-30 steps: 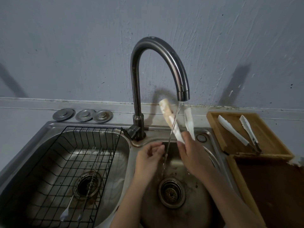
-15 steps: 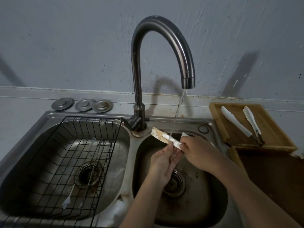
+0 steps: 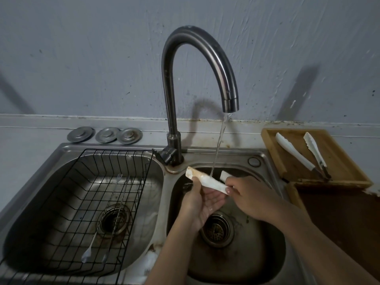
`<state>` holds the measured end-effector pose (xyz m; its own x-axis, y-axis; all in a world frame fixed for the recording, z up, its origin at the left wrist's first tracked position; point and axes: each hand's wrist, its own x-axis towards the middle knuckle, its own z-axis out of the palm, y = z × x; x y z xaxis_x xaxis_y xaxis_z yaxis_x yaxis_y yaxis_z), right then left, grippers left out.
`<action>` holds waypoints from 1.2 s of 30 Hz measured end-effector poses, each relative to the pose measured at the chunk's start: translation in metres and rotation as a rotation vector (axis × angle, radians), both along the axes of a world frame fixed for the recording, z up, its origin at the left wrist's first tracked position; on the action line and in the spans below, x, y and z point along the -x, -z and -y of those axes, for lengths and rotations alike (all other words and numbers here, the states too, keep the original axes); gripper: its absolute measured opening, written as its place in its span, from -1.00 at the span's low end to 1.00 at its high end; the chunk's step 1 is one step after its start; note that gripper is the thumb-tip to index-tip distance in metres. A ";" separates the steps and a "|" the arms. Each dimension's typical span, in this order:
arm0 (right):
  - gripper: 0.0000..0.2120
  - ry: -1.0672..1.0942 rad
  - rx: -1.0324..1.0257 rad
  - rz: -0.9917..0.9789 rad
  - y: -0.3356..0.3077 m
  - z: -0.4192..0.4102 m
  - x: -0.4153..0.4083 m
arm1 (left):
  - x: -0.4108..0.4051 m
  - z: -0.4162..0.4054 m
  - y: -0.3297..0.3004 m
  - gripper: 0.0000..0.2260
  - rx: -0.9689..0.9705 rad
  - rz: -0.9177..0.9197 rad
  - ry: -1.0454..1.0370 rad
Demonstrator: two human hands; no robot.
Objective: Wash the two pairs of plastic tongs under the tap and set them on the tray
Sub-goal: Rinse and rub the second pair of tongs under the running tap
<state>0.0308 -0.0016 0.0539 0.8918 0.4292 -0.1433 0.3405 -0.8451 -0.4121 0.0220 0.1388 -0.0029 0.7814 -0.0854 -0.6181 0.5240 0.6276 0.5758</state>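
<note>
Tongs [image 3: 207, 180] under tap [image 3: 230, 103]; tray [image 3: 339, 161] rightward

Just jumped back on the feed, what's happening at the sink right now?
A person is rinsing one pair of white plastic tongs over the right basin. The right hand grips them at one end, while the left hand lies open under the brown-stained arm. Water runs from the tap onto that arm. The other pair already lies on the wooden tray to the right of the sink.
</note>
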 end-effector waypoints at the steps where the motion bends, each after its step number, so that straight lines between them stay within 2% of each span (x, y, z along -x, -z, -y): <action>1: -0.84 -0.018 0.039 0.035 0.000 0.000 0.002 | 0.000 -0.001 -0.001 -0.54 -0.027 0.004 0.028; 6: -0.91 -0.091 0.223 0.181 0.000 0.002 0.007 | 0.005 0.000 0.000 -0.82 -0.068 0.071 0.184; 12: -0.82 -0.142 0.331 0.322 0.008 0.004 0.013 | 0.003 0.004 0.000 -0.73 -0.062 0.058 0.136; 17: -0.85 -0.138 0.347 0.365 0.015 0.005 0.016 | 0.000 -0.002 0.001 -0.44 0.025 0.006 0.040; 22: -0.79 -0.119 0.411 0.426 0.020 0.009 0.013 | -0.002 0.002 0.000 -0.64 -0.122 0.042 0.168; 25: -0.89 -0.139 0.380 0.406 0.015 0.011 0.016 | -0.004 -0.001 0.001 -0.56 -0.109 0.019 0.158; 28: -0.83 -0.135 0.337 0.376 0.014 0.015 0.017 | -0.008 -0.011 0.006 -0.47 -0.035 -0.025 0.071; 32: -0.85 -0.099 0.255 0.334 0.016 0.018 0.016 | -0.006 -0.005 0.004 -0.64 -0.112 0.019 0.059; 36: -0.87 -0.003 -0.007 0.124 0.016 0.028 0.015 | -0.004 -0.004 0.003 -0.69 -0.148 0.049 0.046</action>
<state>0.0161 -0.0297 0.0379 0.9010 0.4328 -0.0289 0.3921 -0.8412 -0.3724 0.0263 0.1430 -0.0060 0.8082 -0.0326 -0.5880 0.5194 0.5103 0.6855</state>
